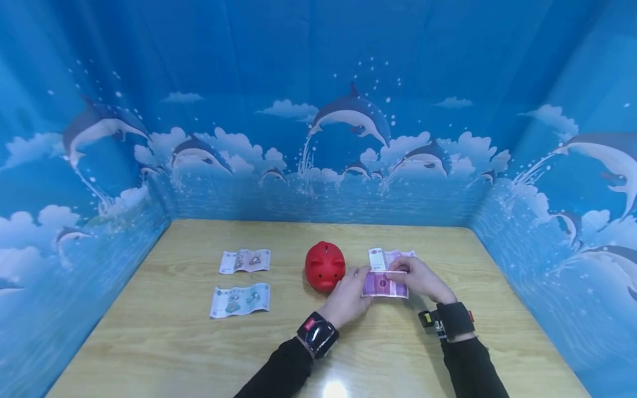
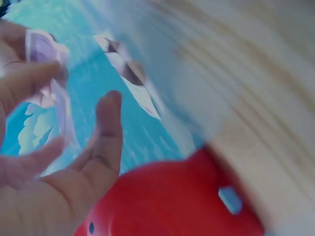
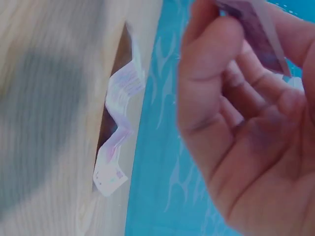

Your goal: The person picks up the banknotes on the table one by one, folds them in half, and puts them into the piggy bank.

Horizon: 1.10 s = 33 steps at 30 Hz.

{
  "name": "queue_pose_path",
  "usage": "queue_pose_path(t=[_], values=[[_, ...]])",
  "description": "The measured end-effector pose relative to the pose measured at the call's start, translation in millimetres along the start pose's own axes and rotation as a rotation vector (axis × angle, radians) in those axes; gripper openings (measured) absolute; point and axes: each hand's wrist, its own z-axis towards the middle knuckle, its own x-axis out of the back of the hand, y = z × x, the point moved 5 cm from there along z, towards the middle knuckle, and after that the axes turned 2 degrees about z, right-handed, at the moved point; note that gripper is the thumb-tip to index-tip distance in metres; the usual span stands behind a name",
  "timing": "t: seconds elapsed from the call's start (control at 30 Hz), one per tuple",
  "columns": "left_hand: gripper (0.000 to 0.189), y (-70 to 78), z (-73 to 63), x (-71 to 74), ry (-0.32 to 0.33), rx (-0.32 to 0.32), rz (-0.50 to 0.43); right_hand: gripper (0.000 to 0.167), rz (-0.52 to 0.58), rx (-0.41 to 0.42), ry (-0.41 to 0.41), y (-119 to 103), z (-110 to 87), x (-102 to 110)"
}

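Observation:
A purple banknote is held above the table in both hands. The left hand pinches it at the left end, beside the red piggy bank. With thumb and fingers the right hand grips the same note toward its upper right; the right wrist view shows part of the folded note in that grip. Just behind lies a second, creased pinkish banknote on the table, partly covered by the right hand. The piggy bank fills the bottom of the left wrist view.
To the left of the piggy bank lie a pale pinkish note and a greenish note. The wooden table is bordered at the back and sides by a blue dolphin-print curtain.

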Motion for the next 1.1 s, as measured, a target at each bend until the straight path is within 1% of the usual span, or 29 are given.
queue_pose_path(t=[0.1, 0.23, 0.3, 0.37, 0.47, 0.53, 0.6, 0.67, 0.83, 0.97, 1.07, 1.1], values=[[0.072, 0.5, 1.6, 6.0, 0.048, 0.016, -0.174, 0.021, 0.045, -0.003, 0.051, -1.4, 1.0, 4.0], [0.070, -0.7, 4.2, 11.9, 0.081, 0.056, -0.408, 0.024, 0.082, 0.020, 0.126, -7.2, 0.9, 8.7], [0.069, -2.0, 5.0, 14.6, 0.094, 0.094, -0.494, 0.024, 0.103, 0.027, 0.146, -10.9, 0.5, 9.5], [0.068, -3.2, 5.8, 17.1, 0.119, 0.131, -0.546, 0.025, 0.131, 0.022, 0.153, -14.1, 0.0, 9.3], [0.058, -3.7, 6.6, 20.7, 0.166, 0.151, -0.580, 0.028, 0.198, 0.006, 0.158, -17.9, -0.5, 7.1], [0.048, -3.5, 6.6, 21.3, 0.190, 0.143, -0.591, 0.031, 0.250, -0.001, 0.166, -19.8, -1.3, 4.8], [0.040, -2.1, 6.0, 21.7, 0.201, 0.116, -0.601, 0.032, 0.300, -0.005, 0.183, -21.9, -1.4, 1.8], [0.038, -1.6, 5.2, 20.8, 0.199, 0.097, -0.613, 0.032, 0.335, -0.003, 0.196, -23.8, -0.6, -1.9], [0.042, 0.6, 5.5, 19.2, 0.178, 0.088, -0.619, 0.033, 0.375, -0.008, 0.223, -29.0, 2.7, -6.5], [0.040, 3.9, 6.0, 20.0, 0.195, 0.037, -0.572, 0.036, 0.416, 0.005, 0.214, -34.0, 2.8, -9.1], [0.039, 5.4, 5.8, 21.3, 0.231, -0.003, -0.515, 0.039, 0.476, 0.024, 0.166, -36.8, 2.7, -13.1], [0.039, 5.2, 5.5, 21.5, 0.242, -0.004, -0.501, 0.040, 0.500, 0.026, 0.148, -37.2, 2.6, -14.3]])
